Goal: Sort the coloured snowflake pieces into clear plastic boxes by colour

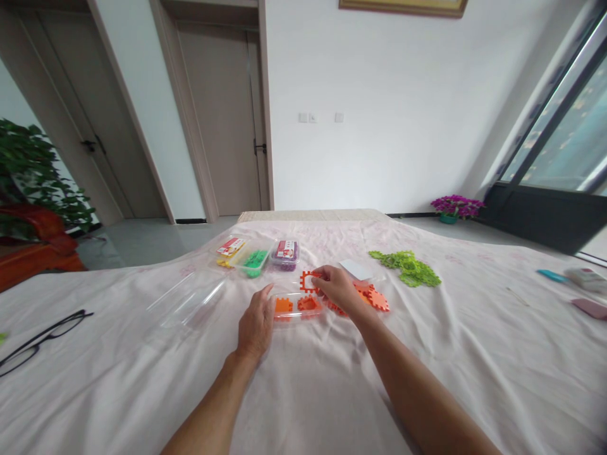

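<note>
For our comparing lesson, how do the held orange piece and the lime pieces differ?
The orange piece is single; the lime pieces form a heap. The right hand pinches the orange piece; the lime pieces lie on the cloth. Both have toothed edges.

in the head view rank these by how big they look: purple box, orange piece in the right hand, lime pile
1. lime pile
2. purple box
3. orange piece, partly covered by the right hand
</note>
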The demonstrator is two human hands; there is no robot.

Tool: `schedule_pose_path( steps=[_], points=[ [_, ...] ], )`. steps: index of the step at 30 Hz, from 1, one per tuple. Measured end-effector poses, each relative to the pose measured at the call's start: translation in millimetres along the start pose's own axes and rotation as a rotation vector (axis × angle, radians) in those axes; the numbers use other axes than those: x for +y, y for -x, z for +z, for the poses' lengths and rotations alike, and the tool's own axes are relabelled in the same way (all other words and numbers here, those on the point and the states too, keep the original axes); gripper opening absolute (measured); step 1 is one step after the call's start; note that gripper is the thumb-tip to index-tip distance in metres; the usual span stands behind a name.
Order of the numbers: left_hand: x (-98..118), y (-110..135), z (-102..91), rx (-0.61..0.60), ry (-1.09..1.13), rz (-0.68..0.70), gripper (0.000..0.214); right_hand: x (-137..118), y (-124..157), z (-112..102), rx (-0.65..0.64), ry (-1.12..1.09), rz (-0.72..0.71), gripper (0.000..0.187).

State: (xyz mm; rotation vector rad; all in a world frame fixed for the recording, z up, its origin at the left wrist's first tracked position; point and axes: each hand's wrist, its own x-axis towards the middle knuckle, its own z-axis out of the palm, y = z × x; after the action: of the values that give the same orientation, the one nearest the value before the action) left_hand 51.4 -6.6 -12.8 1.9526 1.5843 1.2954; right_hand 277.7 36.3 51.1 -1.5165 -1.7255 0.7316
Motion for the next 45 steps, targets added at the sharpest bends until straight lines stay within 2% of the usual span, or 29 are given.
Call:
schedule_pose_path(
  steps=[7,10,13,16,19,22,26,31,36,39,43,45],
  points=[
    [2.7,-0.6,0.2,-0.003,-0.038,-0.001,0.043,-21.0,11.7,29.1,-0.205,-0.151,-0.01,0.032],
    [1.5,-2.0,0.1,0.07,-0.115,0.071,0.041,-22.9,12.6,34.2,-0.232,-0.173,0.001,0.04],
    [1.1,-2.3,-0.3,0.12,-0.19,0.158,0.038,-17.7,8.5,27.2,-0.141,-0.069,-0.063,0.043],
    [3.3,-1.2,-0.6,0.059,-0.232,0.233,0.033,-9.7,2.4,8.5,0.004,0.131,-0.121,0.039],
    [7.0,-0.2,-0.7,0.012,-0.285,0.272,0.03,0.1,-1.6,-13.0,0.116,0.398,-0.114,0.034],
    [10.0,-0.3,-0.2,0.012,-0.358,0.277,0.031,11.1,-2.4,-27.0,0.089,0.607,-0.021,0.032],
    [11.0,-0.6,1.9,0.046,-0.439,0.278,0.031,19.8,-0.5,-29.1,-0.023,0.748,0.048,0.024],
    [9.7,-0.5,2.9,0.066,-0.468,0.272,0.03,20.5,1.2,-22.7,-0.057,0.806,0.024,0.023],
    [9.0,-1.9,2.0,0.097,-0.417,0.271,0.028,23.3,-1.5,-25.6,-0.048,0.751,0.081,0.019],
    [7.8,-2.1,3.1,0.126,-0.415,0.289,0.029,23.0,-3.6,-30.3,0.036,0.67,0.125,0.017],
    [5.6,-1.6,4.8,0.122,-0.421,0.303,0.03,15.6,-5.4,-35.1,0.3,0.484,0.072,0.018],
    [4.3,-1.3,5.4,0.115,-0.42,0.302,0.03,10.7,-5.7,-35.4,0.384,0.364,0.033,0.018]
  ],
)
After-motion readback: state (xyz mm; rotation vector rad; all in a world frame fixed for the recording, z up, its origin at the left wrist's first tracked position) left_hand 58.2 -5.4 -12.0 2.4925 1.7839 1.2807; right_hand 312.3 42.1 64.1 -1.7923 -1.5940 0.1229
